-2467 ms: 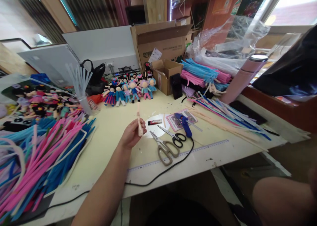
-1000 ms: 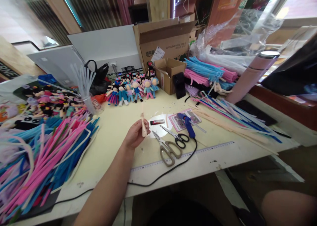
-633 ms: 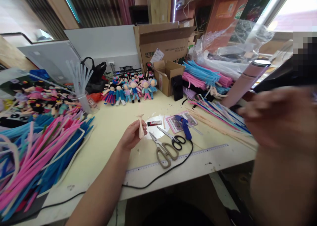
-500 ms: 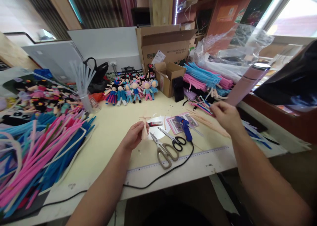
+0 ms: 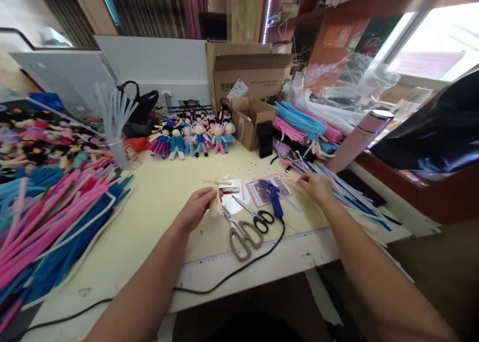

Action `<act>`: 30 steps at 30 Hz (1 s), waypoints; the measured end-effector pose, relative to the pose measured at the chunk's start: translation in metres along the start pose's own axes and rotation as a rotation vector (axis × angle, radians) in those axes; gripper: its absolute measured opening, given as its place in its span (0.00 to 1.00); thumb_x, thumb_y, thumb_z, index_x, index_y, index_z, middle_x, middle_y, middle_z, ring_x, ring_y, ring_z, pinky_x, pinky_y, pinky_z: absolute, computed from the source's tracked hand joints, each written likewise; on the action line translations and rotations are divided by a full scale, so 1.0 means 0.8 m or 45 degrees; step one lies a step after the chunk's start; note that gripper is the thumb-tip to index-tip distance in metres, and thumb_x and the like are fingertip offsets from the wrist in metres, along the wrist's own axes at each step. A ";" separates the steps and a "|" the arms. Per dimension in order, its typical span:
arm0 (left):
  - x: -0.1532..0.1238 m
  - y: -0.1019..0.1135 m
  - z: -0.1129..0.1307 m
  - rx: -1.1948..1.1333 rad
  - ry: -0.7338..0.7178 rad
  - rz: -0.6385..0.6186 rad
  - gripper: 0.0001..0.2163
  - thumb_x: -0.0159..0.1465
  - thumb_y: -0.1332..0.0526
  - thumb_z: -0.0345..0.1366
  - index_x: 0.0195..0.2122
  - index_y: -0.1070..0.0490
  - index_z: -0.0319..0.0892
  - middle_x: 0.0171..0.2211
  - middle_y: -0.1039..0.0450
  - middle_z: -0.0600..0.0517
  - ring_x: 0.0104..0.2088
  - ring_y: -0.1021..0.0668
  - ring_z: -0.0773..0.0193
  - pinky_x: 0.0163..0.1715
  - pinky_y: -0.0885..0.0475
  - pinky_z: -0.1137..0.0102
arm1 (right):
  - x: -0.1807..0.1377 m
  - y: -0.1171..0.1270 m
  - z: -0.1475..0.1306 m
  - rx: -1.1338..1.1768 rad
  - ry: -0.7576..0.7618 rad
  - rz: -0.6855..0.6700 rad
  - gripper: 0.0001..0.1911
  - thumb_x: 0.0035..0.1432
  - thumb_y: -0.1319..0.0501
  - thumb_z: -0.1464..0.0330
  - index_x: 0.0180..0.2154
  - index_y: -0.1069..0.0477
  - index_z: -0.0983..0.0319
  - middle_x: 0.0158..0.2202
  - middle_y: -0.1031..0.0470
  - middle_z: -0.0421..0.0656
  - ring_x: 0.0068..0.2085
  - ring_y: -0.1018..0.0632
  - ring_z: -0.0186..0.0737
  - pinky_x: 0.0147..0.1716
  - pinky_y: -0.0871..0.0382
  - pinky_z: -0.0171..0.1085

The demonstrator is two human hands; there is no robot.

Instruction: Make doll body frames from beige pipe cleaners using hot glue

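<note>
My left hand [image 5: 197,205] is closed in a pinch on a bent peach pipe cleaner figure [image 5: 218,194], above the table left of the scissors. Over at the right, my right hand [image 5: 317,187] is pinched at the peach pipe cleaners [image 5: 295,181] lying there; its fingers partly hide what they grip. Between the hands lie grey-handled scissors [image 5: 242,236], black-handled scissors [image 5: 262,218] and a blue glue gun [image 5: 276,202] on a pink printed card [image 5: 256,194]. A small red-and-black labelled item [image 5: 229,189] rests on a white disc [image 5: 236,206] close to my left hand.
Pink and blue pipe cleaners [image 5: 71,222] heap up on the left. Several finished dolls [image 5: 200,138] stand at the back beside cardboard boxes [image 5: 250,120]. A pink flask [image 5: 355,142] stands at the right. The glue gun's black cord [image 5: 232,277] crosses the front edge.
My right hand has come down and inward from beside the flask to the peach pipe cleaners. My left hand keeps its pinch, almost in place. The view has turned slightly right.
</note>
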State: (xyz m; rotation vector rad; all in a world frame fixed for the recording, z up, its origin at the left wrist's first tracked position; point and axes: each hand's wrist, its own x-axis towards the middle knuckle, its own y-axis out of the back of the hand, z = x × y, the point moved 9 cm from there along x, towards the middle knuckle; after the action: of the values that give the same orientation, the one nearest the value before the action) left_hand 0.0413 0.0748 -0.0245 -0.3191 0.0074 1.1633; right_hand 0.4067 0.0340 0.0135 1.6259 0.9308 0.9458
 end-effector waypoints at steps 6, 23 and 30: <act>0.000 -0.002 0.001 0.001 -0.006 0.007 0.11 0.52 0.35 0.42 0.27 0.24 0.37 0.24 0.28 0.51 0.24 0.30 0.68 0.24 0.36 0.75 | 0.004 -0.017 -0.009 -0.007 0.095 -0.048 0.13 0.55 0.46 0.65 0.35 0.23 0.59 0.34 0.22 0.42 0.35 0.25 0.39 0.32 0.38 0.34; -0.003 -0.011 0.002 -0.057 0.025 -0.017 0.10 0.52 0.34 0.40 0.27 0.24 0.37 0.23 0.28 0.50 0.24 0.30 0.68 0.24 0.36 0.75 | 0.012 -0.034 -0.033 -0.076 0.174 -0.276 0.09 0.52 0.45 0.71 0.32 0.26 0.63 0.36 0.24 0.48 0.38 0.27 0.42 0.33 0.39 0.35; -0.003 -0.013 0.004 -0.047 0.010 -0.026 0.11 0.51 0.34 0.42 0.26 0.24 0.38 0.24 0.28 0.50 0.24 0.30 0.68 0.25 0.36 0.75 | 0.013 -0.021 -0.032 0.243 0.246 -0.557 0.07 0.47 0.44 0.72 0.31 0.29 0.62 0.29 0.24 0.39 0.32 0.26 0.34 0.31 0.36 0.30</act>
State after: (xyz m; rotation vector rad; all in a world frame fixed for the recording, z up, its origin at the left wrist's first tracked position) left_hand 0.0492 0.0698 -0.0183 -0.3559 -0.0103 1.1428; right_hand 0.3857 0.0558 0.0039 1.4142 1.4774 0.7313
